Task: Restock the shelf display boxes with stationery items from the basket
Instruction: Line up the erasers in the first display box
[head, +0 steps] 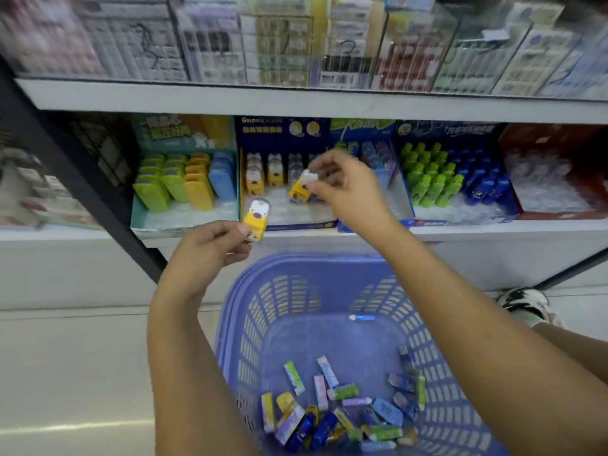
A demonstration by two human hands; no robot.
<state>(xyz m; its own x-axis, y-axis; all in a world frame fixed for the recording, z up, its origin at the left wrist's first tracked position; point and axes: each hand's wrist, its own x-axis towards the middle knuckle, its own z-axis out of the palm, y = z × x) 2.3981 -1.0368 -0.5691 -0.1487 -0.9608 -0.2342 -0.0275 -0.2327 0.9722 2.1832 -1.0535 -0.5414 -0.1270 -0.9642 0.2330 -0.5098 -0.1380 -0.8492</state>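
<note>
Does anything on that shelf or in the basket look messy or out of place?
Only the purple basket: its leftover stationery items lie jumbled at the near end, and one blue-and-white item sits alone farther back. The shelf boxes look orderly.

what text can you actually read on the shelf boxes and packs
"Gaspara" on the back card of the dark blue display box, brand spelling uncertain.
"30" in a round badge on the blue box behind the green bottles; the characters beside it are too blurred.
Large characters on the teal box: blurred, unreadable.
Script word on the green card: cut off, unreadable.
Top shelf packs and basket items: too blurred.
</note>
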